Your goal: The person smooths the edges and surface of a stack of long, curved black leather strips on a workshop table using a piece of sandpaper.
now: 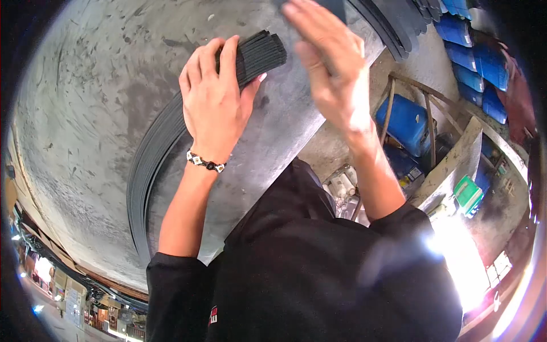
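A thick bundle of long, thin dark grey strips [142,165] curves across the worktop, its squared end up near the top middle. My left hand [215,91] is wrapped round the bundle just short of that end, thumb on the near side and fingers over the far side. To the right of the bundle's end, apart from it, my right hand [336,71] is raised with fingers stretched out and thumb apart, slightly smeared by motion. A dark flat piece [332,10] shows behind its fingers at the top edge.
The grey, scuffed worktop [85,108] has its edge running diagonally beside my body. More dark strips [383,25] overhang it at the top right. Beyond stand blue containers [404,125], stacked blue packs [464,62], a wooden frame [430,94] and a green box [468,194].
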Action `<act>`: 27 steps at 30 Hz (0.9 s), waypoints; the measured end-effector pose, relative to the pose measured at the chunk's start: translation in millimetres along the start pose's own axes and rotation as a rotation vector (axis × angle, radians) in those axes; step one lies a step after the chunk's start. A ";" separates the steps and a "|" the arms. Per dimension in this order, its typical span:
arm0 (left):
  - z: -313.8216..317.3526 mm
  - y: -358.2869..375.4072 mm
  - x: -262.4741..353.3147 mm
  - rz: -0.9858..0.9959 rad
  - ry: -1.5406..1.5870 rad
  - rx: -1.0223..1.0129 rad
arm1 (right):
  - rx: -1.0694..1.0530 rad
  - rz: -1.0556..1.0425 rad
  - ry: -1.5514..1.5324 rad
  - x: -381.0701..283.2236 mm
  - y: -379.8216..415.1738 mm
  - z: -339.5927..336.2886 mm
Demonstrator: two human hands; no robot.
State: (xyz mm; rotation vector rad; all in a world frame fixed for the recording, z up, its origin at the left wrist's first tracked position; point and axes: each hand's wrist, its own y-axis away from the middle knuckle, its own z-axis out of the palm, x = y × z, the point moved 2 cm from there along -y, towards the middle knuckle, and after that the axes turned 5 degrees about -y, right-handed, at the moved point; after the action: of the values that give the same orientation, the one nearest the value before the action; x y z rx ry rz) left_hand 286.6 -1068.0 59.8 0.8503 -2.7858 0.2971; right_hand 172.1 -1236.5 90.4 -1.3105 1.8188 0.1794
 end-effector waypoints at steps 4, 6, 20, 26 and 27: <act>3.5 0.6 -6.0 -0.058 0.116 0.024 | -0.242 -0.085 0.258 3.1 18.1 30.8; -7.6 1.3 -13.0 -0.080 0.227 -0.001 | -0.231 -0.107 0.297 4.0 20.0 32.8; -22.0 52.9 -64.9 -0.193 0.016 0.043 | -0.190 0.018 0.503 -78.6 44.8 98.8; -25.5 51.5 -65.2 -0.178 0.025 0.036 | -0.085 0.164 0.709 -49.2 26.5 53.2; -26.3 51.2 -66.4 -0.186 0.036 0.037 | -0.059 0.200 0.737 -51.6 29.2 65.7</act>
State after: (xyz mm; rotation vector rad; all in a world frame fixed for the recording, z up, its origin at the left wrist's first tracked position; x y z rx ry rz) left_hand 315.1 -984.9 61.1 1.0930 -2.6510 0.3296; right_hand 188.2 -1150.6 76.1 -1.3322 2.5802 -0.1731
